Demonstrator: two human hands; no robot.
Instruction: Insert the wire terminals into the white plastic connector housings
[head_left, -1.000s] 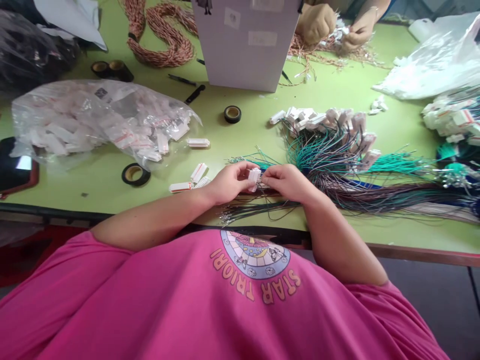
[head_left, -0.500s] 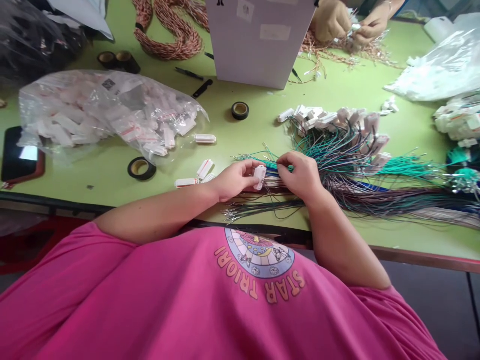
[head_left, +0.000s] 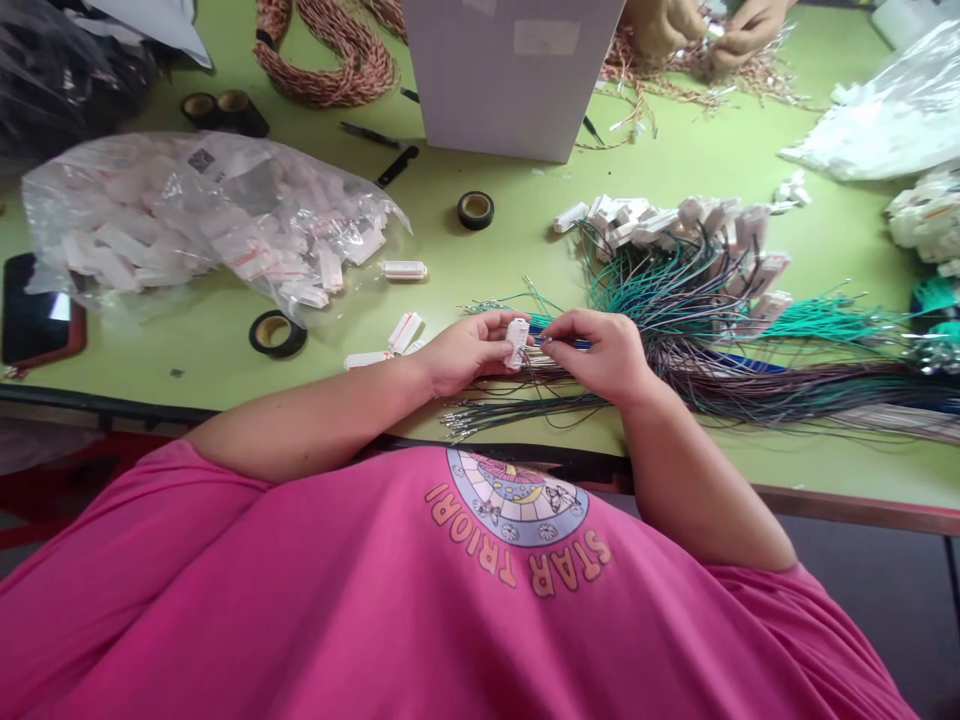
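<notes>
My left hand [head_left: 463, 354] pinches a white plastic connector housing [head_left: 517, 343] between thumb and fingers, holding it upright above the wires. Just to its right, my right hand [head_left: 600, 352] has thumb and index finger closed on the end of a thin wire [head_left: 545, 341], close to the housing's side. A dark wire seems to hang from the housing. Under and beside my hands lies a bundle of green, blue and dark wires [head_left: 660, 290] with metal terminals on their ends. Several wired white housings [head_left: 630, 215] are heaped at the bundle's far side.
Loose housings [head_left: 405, 332] lie left of my hands, near a clear bag [head_left: 225, 215] full of them. Tape rolls [head_left: 277, 333], a knife [head_left: 397, 167], a phone [head_left: 41, 310] and a grey box [head_left: 510, 85] stand around. Another person's hands [head_left: 705, 35] work at the back right.
My right hand has come up from the wire bundle with a wire end pinched in its fingers, now near the housing. The left hand has turned the housing slightly more upright.
</notes>
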